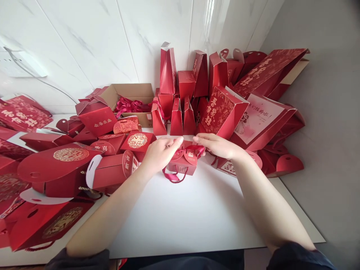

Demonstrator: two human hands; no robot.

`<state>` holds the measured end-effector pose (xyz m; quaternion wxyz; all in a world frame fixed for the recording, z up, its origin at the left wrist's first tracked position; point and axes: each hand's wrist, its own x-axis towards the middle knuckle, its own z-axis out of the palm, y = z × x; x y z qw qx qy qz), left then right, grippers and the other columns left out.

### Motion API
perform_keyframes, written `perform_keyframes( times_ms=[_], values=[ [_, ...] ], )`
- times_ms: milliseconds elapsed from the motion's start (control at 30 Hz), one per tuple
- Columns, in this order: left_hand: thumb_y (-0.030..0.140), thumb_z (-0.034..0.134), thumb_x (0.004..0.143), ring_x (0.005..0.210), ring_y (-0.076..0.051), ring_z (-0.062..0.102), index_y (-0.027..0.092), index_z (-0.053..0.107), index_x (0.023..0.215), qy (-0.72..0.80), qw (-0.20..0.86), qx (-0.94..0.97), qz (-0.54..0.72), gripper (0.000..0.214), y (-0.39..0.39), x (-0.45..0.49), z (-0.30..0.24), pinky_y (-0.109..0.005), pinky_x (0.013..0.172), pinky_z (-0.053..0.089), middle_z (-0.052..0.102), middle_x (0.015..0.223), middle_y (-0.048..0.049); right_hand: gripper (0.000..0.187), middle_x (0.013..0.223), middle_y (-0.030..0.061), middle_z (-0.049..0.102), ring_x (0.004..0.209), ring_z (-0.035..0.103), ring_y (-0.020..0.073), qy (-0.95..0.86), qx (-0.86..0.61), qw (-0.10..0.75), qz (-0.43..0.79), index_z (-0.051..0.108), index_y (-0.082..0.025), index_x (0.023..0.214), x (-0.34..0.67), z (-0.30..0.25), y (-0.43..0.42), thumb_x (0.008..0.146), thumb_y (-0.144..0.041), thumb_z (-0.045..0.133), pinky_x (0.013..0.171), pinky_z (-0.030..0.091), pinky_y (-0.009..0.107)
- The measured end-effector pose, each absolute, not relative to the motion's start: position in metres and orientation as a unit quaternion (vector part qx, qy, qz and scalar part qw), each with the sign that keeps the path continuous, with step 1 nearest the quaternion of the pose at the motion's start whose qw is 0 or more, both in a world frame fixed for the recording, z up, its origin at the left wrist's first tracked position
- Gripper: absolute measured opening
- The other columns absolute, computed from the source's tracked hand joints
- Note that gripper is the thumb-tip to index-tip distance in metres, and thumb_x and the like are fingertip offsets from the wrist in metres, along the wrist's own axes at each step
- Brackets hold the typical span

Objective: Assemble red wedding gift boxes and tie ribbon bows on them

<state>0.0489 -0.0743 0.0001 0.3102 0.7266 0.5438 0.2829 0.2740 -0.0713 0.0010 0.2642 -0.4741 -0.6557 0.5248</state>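
Note:
A small red gift box (182, 168) with a dark red cord handle stands on the white table in front of me. Across its top lies a shiny crimson ribbon (198, 149), gathered as if in a knot or bow; a loose length hangs at the front left. My left hand (161, 153) is closed at the box's left side, thumb over fingers, pinching the ribbon. From the right, my right hand (218, 145) also pinches the ribbon between thumb and fingers. The fingers partly hide the ribbon's ends.
An open cardboard carton (137, 90) behind holds crimson ribbons (131, 105). Red gift boxes crowd the left side, including one with a round gold emblem (137, 140). Upright red boxes (168, 71) and bags (226, 110) line the back and right. The table's front edge is near me.

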Motion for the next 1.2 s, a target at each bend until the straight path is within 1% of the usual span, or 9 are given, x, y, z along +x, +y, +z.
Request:
perform_keyframes(
  times_ms=[133,300,433,533,667,767,867,1067,1200],
  values=[
    [0.058,0.062,0.077,0.060,-0.015,0.051,0.020,0.048,0.062,0.566,0.301,0.745,0.182,0.043,-0.074,0.041,0.003,-0.028,0.055,0.034,0.056,0.064,0.0008,0.045,0.069,0.0016,0.059,0.063,0.053,0.0153,-0.698,-0.491,0.228,0.469,0.061,-0.020,0.075,0.269,0.002,-0.076,0.086,-0.064,0.052,0.058,0.041,0.028],
    [0.050,0.065,0.074,0.067,-0.017,0.057,0.023,0.056,0.083,0.562,0.300,0.761,0.122,0.030,-0.078,0.037,0.013,-0.026,0.058,0.039,0.064,0.079,0.0006,0.036,0.063,-0.0009,0.055,0.052,0.048,0.0121,-0.715,-0.514,0.206,0.427,0.061,-0.022,0.077,0.269,-0.002,-0.076,0.084,-0.057,0.059,0.047,0.036,0.026],
    [0.052,0.065,0.072,0.063,-0.016,0.053,0.021,0.051,0.072,0.573,0.273,0.770,0.072,0.034,-0.082,0.035,0.021,-0.025,0.053,0.033,0.060,0.071,0.0013,0.033,0.067,-0.0024,0.057,0.047,0.044,0.0088,-0.713,-0.523,0.193,0.426,0.057,-0.022,0.081,0.265,0.003,-0.081,0.084,-0.055,0.060,0.038,0.032,0.022],
    [0.051,0.062,0.076,0.060,-0.015,0.049,0.020,0.050,0.063,0.546,0.303,0.777,0.074,0.036,-0.080,0.034,0.020,-0.025,0.052,0.031,0.055,0.063,0.0016,0.026,0.072,-0.0019,0.059,0.045,0.044,0.0080,-0.709,-0.527,0.195,0.426,0.056,-0.022,0.082,0.263,0.006,-0.085,0.083,-0.048,0.063,0.035,0.030,0.022],
    [0.049,0.054,0.083,0.067,-0.016,0.054,0.020,0.061,0.069,0.503,0.362,0.770,0.151,0.034,-0.077,0.038,0.010,-0.026,0.059,0.037,0.061,0.071,-0.0007,0.025,0.067,0.0010,0.060,0.049,0.049,0.0118,-0.689,-0.514,0.216,0.462,0.058,-0.022,0.081,0.266,0.002,-0.081,0.083,-0.045,0.065,0.040,0.036,0.025],
    [0.052,0.054,0.084,0.067,-0.017,0.055,0.020,0.063,0.070,0.518,0.324,0.763,0.213,0.036,-0.080,0.046,0.001,-0.028,0.060,0.037,0.063,0.075,-0.0019,0.026,0.063,0.0011,0.058,0.053,0.052,0.0148,-0.673,-0.505,0.242,0.484,0.057,-0.023,0.080,0.268,-0.003,-0.076,0.083,-0.047,0.065,0.045,0.039,0.027],
    [0.049,0.063,0.079,0.065,-0.017,0.053,0.019,0.059,0.064,0.525,0.279,0.768,0.238,0.033,-0.082,0.052,-0.005,-0.028,0.060,0.036,0.062,0.074,-0.0020,0.028,0.064,0.0004,0.058,0.056,0.054,0.0160,-0.667,-0.504,0.248,0.489,0.056,-0.023,0.079,0.269,-0.007,-0.073,0.083,-0.049,0.064,0.048,0.041,0.028],
    [0.045,0.063,0.080,0.066,-0.014,0.051,0.018,0.057,0.067,0.481,0.477,0.678,0.286,0.030,-0.074,0.052,-0.005,-0.027,0.063,0.037,0.056,0.070,0.0002,0.028,0.075,0.0022,0.064,0.069,0.057,0.0166,-0.654,-0.487,0.277,0.509,0.053,-0.021,0.079,0.269,-0.012,-0.070,0.085,-0.047,0.061,0.060,0.046,0.029],
    [0.044,0.063,0.080,0.063,-0.013,0.046,0.017,0.051,0.063,0.473,0.508,0.625,0.357,0.034,-0.068,0.053,-0.014,-0.026,0.062,0.035,0.050,0.065,0.0019,0.025,0.074,-0.0002,0.058,0.068,0.054,0.0133,-0.655,-0.469,0.303,0.508,0.050,-0.021,0.078,0.270,-0.014,-0.067,0.088,-0.043,0.057,0.065,0.044,0.027]
  ],
)
